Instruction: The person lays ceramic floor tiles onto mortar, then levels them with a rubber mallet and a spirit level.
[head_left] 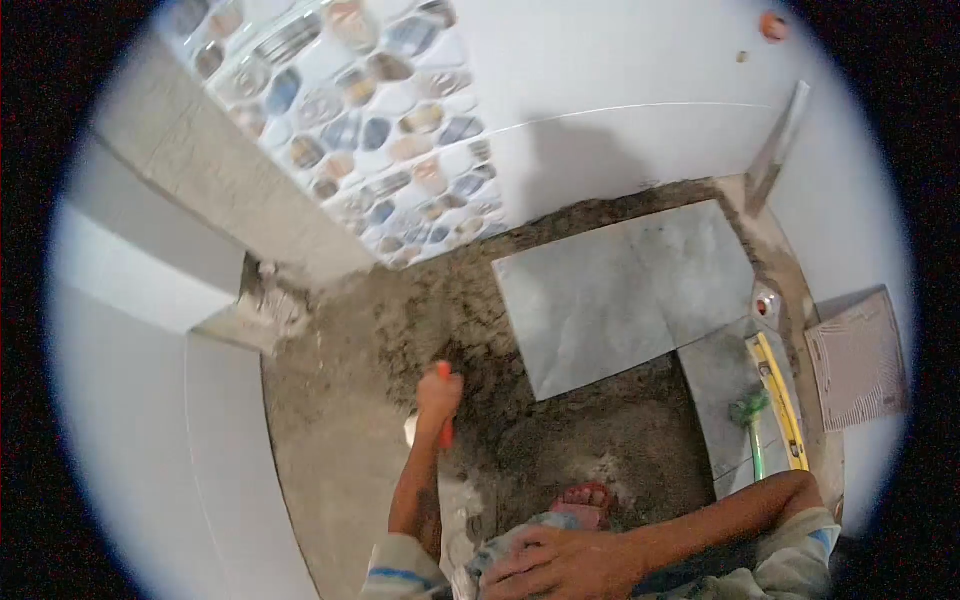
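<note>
My left hand (439,394) is closed around a red-orange handle (446,432) low over the dark, damp mortar (470,310) on the floor. A small pale piece (411,430) shows beside that wrist; what it belongs to is unclear. My right hand (565,562) lies with its fingers spread on my knee, holding nothing. Ahead and to the right, grey floor tiles (630,290) sit on the mortar. A yellow spirit level (778,400) and a green-handled tool (756,440) rest on the tiles at the right.
A ridged square tile (858,362) leans on the right wall. A pale strip (780,150) stands in the back right corner. Pebble-patterned tiles (400,120) cover part of the back wall. A drain opening (765,304) lies beside the floor tiles. My foot (585,500) is near the right hand.
</note>
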